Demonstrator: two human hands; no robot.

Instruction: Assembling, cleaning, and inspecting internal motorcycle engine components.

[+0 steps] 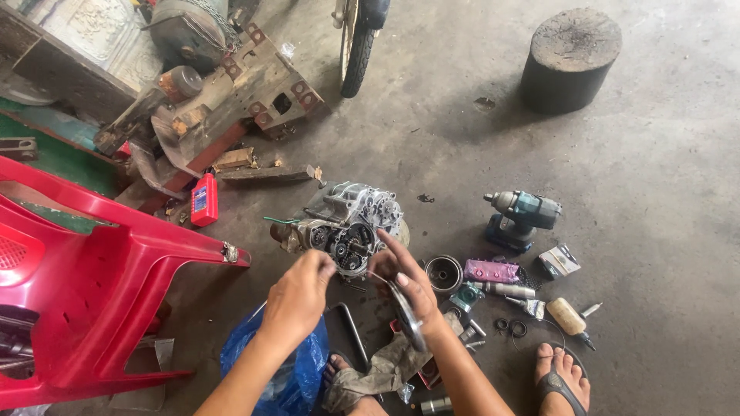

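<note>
Head view: a round metal disc [406, 316] stands on edge, its face turned left, clamped in the right hand [405, 279] just before the engine block [351, 223] on the floor. Left hand [299, 296] fingers pinched together, contents indiscernible.

Stained concrete floor [655, 192], red plastic chair [92, 285], perhaps daylight.

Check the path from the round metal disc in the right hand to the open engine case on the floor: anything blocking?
Nothing visible blocks it. The right hand holds the round metal disc just in front of the engine case, with only open air between them. The left hand sits beside that gap, to its left, not across it.
</note>
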